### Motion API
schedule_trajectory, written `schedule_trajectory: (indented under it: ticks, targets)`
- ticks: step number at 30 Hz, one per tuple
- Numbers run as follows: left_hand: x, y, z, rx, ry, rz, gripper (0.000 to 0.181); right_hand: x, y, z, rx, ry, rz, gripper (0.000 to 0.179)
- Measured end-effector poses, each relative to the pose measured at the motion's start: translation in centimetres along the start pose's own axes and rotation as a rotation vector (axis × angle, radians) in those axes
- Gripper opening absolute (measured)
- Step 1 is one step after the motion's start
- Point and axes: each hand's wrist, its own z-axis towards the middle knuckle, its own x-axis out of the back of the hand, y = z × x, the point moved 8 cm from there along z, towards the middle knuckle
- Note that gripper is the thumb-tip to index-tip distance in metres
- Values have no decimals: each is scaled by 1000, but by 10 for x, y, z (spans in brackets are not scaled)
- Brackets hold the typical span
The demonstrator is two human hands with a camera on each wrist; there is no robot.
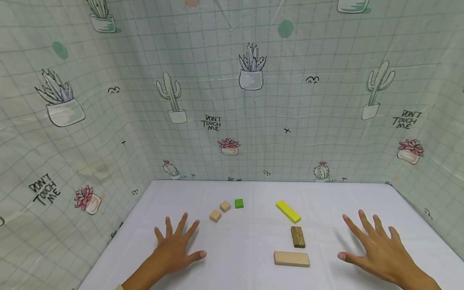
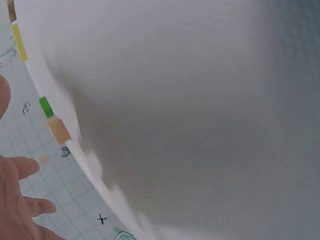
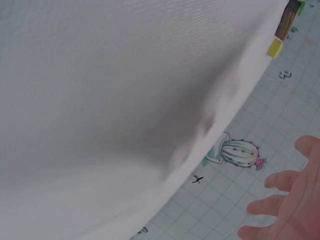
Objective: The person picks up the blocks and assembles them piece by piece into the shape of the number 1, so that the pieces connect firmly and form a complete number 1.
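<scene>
My left hand [image 1: 175, 249] is spread over the left part of the white table, fingers straight and apart, holding nothing. Nearest to it are two small pale wooden cubes, one [image 1: 215, 216] in front and one [image 1: 225, 206] behind, with a small green block [image 1: 239, 203] beside them. On the right side my right hand [image 1: 380, 251] is also spread and holds nothing. Between the hands lie a long yellow block [image 1: 288, 212], a dark brown wooden block [image 1: 298, 237] and a light wooden plank [image 1: 291, 259]. Both wrist views show bare fingers beside the table edge.
The blocks lie on a white-covered table [image 1: 246, 241]. Behind it and along both sides hangs a gridded cloth [image 1: 290, 104] printed with cacti and potted plants.
</scene>
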Motion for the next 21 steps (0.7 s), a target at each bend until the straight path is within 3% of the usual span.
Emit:
schedule_trajectory:
  ticks: [21]
  targets:
    - [-3, 20, 8, -11, -51, -6, 91, -1, -15, 16, 15, 6, -15, 94]
